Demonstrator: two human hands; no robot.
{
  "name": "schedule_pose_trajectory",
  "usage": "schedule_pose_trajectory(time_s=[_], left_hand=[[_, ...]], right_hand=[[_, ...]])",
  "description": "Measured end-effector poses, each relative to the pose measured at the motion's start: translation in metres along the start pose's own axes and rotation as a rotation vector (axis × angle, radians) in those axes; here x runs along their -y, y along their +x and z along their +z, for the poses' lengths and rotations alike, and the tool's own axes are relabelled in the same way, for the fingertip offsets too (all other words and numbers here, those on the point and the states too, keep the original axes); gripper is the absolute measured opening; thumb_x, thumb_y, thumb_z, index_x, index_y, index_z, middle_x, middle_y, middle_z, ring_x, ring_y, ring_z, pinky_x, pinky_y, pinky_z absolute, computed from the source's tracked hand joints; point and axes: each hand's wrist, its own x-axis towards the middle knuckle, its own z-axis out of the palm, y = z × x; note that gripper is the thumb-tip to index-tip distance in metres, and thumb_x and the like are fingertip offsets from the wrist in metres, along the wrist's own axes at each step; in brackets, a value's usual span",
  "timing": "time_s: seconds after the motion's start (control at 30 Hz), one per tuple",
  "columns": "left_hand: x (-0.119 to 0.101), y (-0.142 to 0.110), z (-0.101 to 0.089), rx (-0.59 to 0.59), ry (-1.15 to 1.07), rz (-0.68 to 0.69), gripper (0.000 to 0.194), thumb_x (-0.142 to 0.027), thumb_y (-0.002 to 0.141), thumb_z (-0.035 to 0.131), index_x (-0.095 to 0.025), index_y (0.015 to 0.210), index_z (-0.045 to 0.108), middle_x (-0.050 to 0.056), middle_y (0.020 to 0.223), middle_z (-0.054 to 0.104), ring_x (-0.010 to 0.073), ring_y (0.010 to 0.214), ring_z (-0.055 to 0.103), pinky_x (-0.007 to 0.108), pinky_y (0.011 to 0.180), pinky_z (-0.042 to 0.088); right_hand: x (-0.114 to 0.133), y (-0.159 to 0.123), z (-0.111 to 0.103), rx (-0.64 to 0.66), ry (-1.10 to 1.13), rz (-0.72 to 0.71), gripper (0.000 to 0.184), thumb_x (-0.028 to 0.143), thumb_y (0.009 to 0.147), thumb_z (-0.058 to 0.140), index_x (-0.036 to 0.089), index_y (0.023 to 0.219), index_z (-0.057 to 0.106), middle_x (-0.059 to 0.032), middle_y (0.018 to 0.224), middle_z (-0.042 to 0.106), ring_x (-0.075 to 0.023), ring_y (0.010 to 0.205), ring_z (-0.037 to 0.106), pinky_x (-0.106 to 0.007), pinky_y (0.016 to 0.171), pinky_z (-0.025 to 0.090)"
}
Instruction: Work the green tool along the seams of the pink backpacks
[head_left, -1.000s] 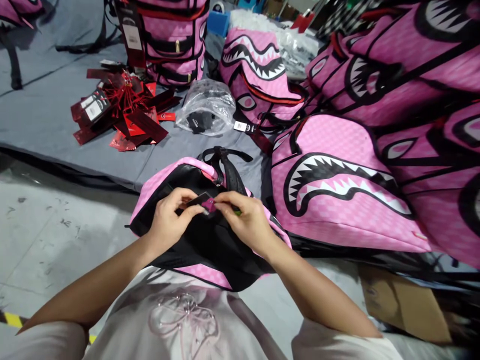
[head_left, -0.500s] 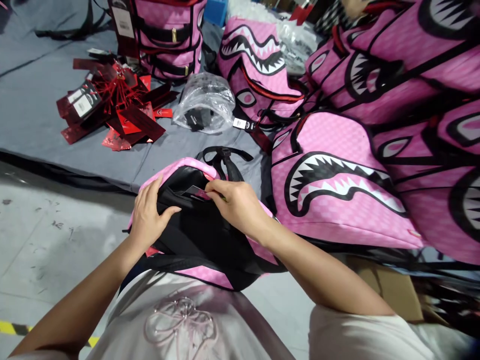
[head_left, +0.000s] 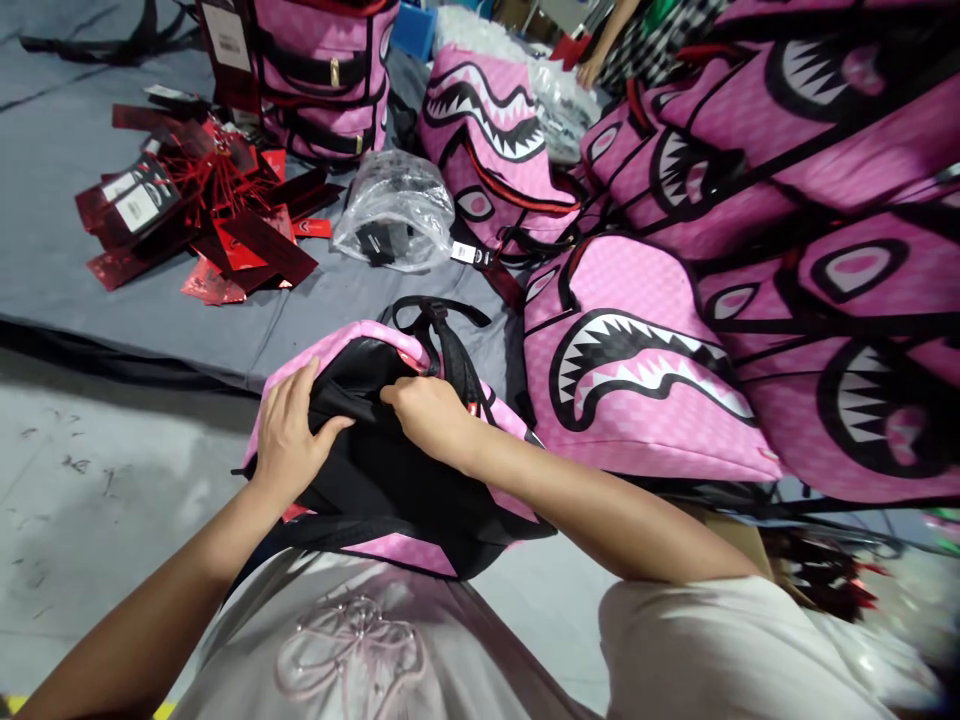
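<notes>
A pink backpack with a black lining (head_left: pixel 420 470) lies opened in front of my body, partly on the table edge. My left hand (head_left: pixel 289 435) holds its left side, fingers along the pink rim and thumb stretched over the inside. Within the opening, my right hand (head_left: pixel 427 415) is closed, its thumb and forefinger pinching the edge of a black inner pocket (head_left: pixel 360 403). The far fingertips are hidden, so anything else between them cannot be made out. Black straps with a buckle (head_left: pixel 439 325) rise behind the right hand.
Red hang tags (head_left: pixel 210 210) lie heaped on the grey table (head_left: pixel 45 240). Beside them is a clear plastic bag (head_left: pixel 397 210). Pink shark-mouth backpacks (head_left: pixel 637 350) are piled at the right and stand at the back. Another person's hand (head_left: pixel 590 72) shows at the far side.
My right hand has shifted slightly left and down inside the backpack. The small card seen by its fingers no longer shows. My left hand keeps its place on the rim; the view has turned slightly.
</notes>
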Motion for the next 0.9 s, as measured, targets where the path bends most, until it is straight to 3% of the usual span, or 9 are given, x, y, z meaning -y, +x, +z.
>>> schedule_pose_trajectory(time_s=[0.17,0.27,0.37,0.47,0.57,0.67,0.73,0.83,0.9], left_hand=[[0.003,0.0,-0.003,0.009,0.002,0.012,0.077,-0.056,0.094,0.061,-0.016,0.155,0.035,0.02,0.139,0.059,0.0343,0.127,0.058,0.047,0.109,0.046],[0.004,0.0,-0.005,0.023,-0.02,0.012,0.075,-0.051,0.095,0.063,-0.019,0.156,0.034,0.019,0.138,0.06,0.0351,0.127,0.058,0.049,0.109,0.047],[0.007,0.0,-0.006,0.051,-0.022,-0.017,0.075,-0.045,0.095,0.063,-0.023,0.159,0.03,0.018,0.14,0.058,0.036,0.128,0.058,0.052,0.11,0.047],[0.01,0.0,-0.005,0.064,-0.009,-0.038,0.079,-0.042,0.096,0.062,-0.024,0.162,0.023,0.018,0.144,0.056,0.0374,0.131,0.056,0.055,0.112,0.046],[0.014,-0.001,-0.004,0.058,0.011,-0.009,0.082,-0.041,0.096,0.062,-0.024,0.163,0.019,0.019,0.144,0.056,0.0384,0.131,0.056,0.056,0.112,0.046],[0.017,-0.005,-0.005,0.065,0.052,0.003,0.08,-0.042,0.097,0.06,-0.025,0.164,0.018,0.019,0.144,0.056,0.0397,0.129,0.058,0.056,0.107,0.049],[0.018,-0.008,-0.005,0.072,0.094,-0.054,0.076,-0.045,0.098,0.057,-0.024,0.163,0.023,0.019,0.142,0.058,0.0414,0.125,0.06,0.058,0.104,0.05],[0.017,-0.007,-0.005,0.08,0.112,-0.174,0.073,-0.054,0.098,0.052,-0.018,0.159,0.033,0.023,0.134,0.061,0.0444,0.122,0.06,0.06,0.102,0.05],[0.018,-0.002,-0.007,0.112,0.08,-0.213,0.075,-0.06,0.097,0.049,-0.014,0.156,0.039,0.024,0.136,0.06,0.0455,0.127,0.057,0.061,0.106,0.048]], right_hand=[[0.0,-0.001,-0.012,0.036,-0.029,-0.029,0.034,0.005,0.097,0.042,0.014,0.11,0.072,-0.0128,0.099,0.075,-0.0254,0.091,0.072,-0.031,0.07,0.048],[0.009,0.006,-0.018,-0.129,0.05,-0.061,0.029,0.01,0.1,0.044,0.014,0.112,0.07,-0.0124,0.102,0.074,-0.0226,0.091,0.07,-0.03,0.067,0.044],[0.019,0.027,-0.021,-0.235,0.172,-0.204,0.02,0.015,0.1,0.052,0.016,0.107,0.07,-0.0087,0.102,0.074,-0.0195,0.095,0.068,-0.028,0.065,0.04],[0.022,0.047,-0.025,-0.158,0.244,-0.278,0.018,0.015,0.096,0.052,0.018,0.097,0.07,-0.0038,0.099,0.074,-0.0169,0.091,0.066,-0.027,0.056,0.033],[0.025,0.053,-0.029,-0.14,0.187,-0.286,0.017,0.014,0.096,0.052,0.016,0.1,0.069,-0.0049,0.098,0.074,-0.0164,0.085,0.065,-0.027,0.054,0.033],[0.026,0.042,-0.03,-0.146,-0.007,-0.352,0.019,0.009,0.098,0.051,0.013,0.109,0.067,-0.0093,0.101,0.075,-0.0184,0.089,0.068,-0.027,0.062,0.043],[0.02,0.028,-0.026,-0.085,-0.122,-0.35,0.021,0.004,0.097,0.05,0.013,0.103,0.068,-0.0112,0.102,0.076,-0.02,0.094,0.071,-0.029,0.071,0.051],[0.003,-0.001,-0.017,0.012,-0.192,-0.197,0.026,-0.007,0.089,0.052,0.011,0.088,0.071,-0.0149,0.1,0.077,-0.0259,0.096,0.074,-0.034,0.075,0.057],[-0.008,-0.022,-0.013,0.048,-0.199,-0.076,0.029,-0.01,0.085,0.051,0.01,0.089,0.072,-0.0172,0.101,0.077,-0.0303,0.096,0.075,-0.038,0.073,0.059]])
